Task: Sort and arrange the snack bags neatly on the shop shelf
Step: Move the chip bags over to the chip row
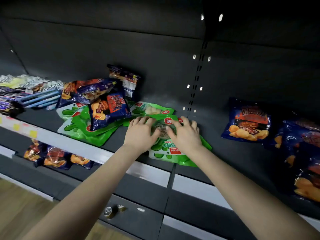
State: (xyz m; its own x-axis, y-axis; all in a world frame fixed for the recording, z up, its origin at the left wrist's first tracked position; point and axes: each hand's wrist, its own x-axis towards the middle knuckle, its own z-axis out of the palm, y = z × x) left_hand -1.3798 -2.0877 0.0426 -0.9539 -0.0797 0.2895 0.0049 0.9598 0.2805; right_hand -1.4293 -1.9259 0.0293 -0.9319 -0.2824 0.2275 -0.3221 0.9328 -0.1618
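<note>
The fingers point(138, 122) of both hands are apart and only slightly bent, laid over the top of a green bag point(166, 149). They press on it rather than curl round it. The thumbs point inward and nearly meet over the bag's clear window. The left hand point(140, 134) and right hand point(186, 135) lie palms down, side by side. Both bare forearms reach up from the bottom of the view and draw together toward the bag.

The green bag lies flat in the middle of a dark grey shelf point(216, 153), with its near end close to the front edge. A second green bag point(152, 110) lies just behind it, touching it.

The shelf has a dark back panel point(155, 66) with a slotted upright point(194, 87) and a pale price rail point(72, 144) along the front. A lower shelf point(103, 181) sits beneath, and a wood floor point(20, 205) shows at bottom left.

To the left, a loose pile has 4 blue chip bags point(110, 110) on top of more green bags point(78, 129), at least 3. To the right, 1 blue chip bag point(247, 122) lies alone, with at least 2 more point(303, 144) past it. On the lower shelf are 3 blue bags point(53, 158). Chocolate bars point(10, 99) and pale packets point(26, 82) fill the far left end; their number cannot be told.
</note>
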